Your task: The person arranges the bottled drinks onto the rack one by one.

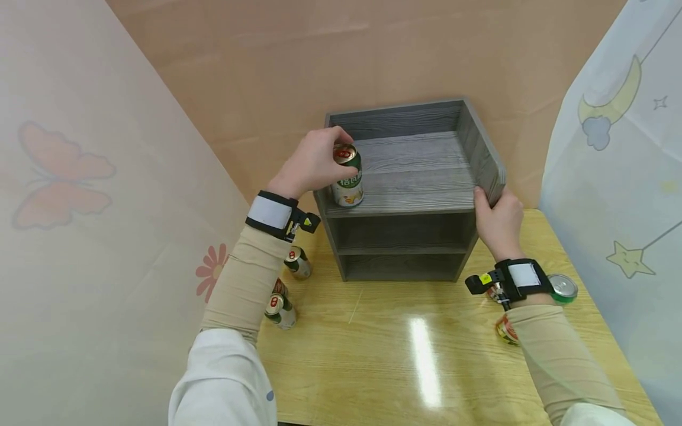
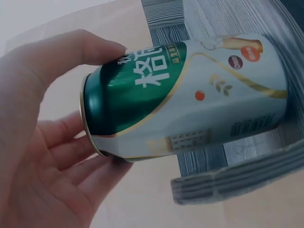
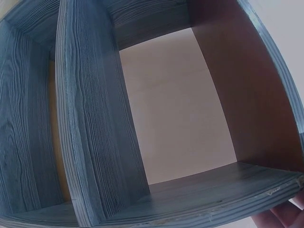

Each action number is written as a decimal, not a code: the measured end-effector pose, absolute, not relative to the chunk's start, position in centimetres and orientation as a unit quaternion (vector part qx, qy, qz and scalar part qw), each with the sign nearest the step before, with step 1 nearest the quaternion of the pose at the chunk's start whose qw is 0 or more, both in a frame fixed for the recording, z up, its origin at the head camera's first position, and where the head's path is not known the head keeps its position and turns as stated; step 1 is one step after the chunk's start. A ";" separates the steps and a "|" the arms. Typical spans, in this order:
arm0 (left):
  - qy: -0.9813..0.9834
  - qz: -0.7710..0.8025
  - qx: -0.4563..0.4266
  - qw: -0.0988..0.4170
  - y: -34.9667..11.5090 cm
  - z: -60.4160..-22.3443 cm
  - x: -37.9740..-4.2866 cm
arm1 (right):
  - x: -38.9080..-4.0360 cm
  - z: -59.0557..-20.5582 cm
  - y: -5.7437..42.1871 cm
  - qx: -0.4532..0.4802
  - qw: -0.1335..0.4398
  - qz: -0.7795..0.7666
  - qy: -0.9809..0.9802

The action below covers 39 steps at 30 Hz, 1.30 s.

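Observation:
My left hand (image 1: pixel 319 161) grips a green and white drink can (image 1: pixel 348 183) near its top, at the left end of the top shelf of a grey wooden shelf unit (image 1: pixel 412 165). In the left wrist view the thumb lies along the green part of the can (image 2: pixel 190 95), whose bottom end is at the shelf boards. My right hand (image 1: pixel 499 222) holds the front edge of the unit's right side panel, thumb on the near side. Only a few fingertips (image 3: pixel 285 216) of it show in the right wrist view, beside the grey frame (image 3: pixel 190 204).
On the yellow wooden table (image 1: pixel 367 355), a can (image 1: pixel 298 264) stands left of the unit, with another can (image 1: pixel 280 312) nearer and a red-topped one partly behind the left arm. To the right, a green can (image 1: pixel 563 287) and a red-yellow can (image 1: pixel 506 330) are partly hidden by the right arm.

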<state>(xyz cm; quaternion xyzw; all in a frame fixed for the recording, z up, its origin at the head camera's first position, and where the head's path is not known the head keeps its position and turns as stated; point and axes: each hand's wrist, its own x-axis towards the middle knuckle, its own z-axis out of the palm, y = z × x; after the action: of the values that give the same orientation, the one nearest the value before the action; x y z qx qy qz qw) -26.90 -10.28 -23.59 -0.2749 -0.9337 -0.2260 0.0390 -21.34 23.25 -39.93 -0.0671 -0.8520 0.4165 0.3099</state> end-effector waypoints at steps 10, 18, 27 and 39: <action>-0.929 -0.229 -0.291 0.020 -11.3 -23.1 -26.8 | -21.4 -39.9 23.2 -0.065 0.319 0.421 -0.847; -0.927 -0.241 -0.286 -0.005 -11.7 -22.8 -26.7 | -21.4 -39.8 23.4 -0.068 0.312 0.425 -0.847; -0.923 -0.256 -0.288 -0.008 -11.9 -22.8 -26.7 | -21.4 -39.8 23.4 -0.071 0.304 0.429 -0.848; -0.917 -0.272 -0.293 0.001 -11.9 -23.0 -26.8 | -21.3 -39.7 23.3 -0.071 0.306 0.425 -0.849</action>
<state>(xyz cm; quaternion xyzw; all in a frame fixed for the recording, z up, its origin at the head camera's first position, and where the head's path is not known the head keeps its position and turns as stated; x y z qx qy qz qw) -26.76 -11.92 -23.01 -0.2930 -0.9167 -0.2716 0.0008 -21.27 23.30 -39.73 -0.0709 -0.8487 0.4252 0.3065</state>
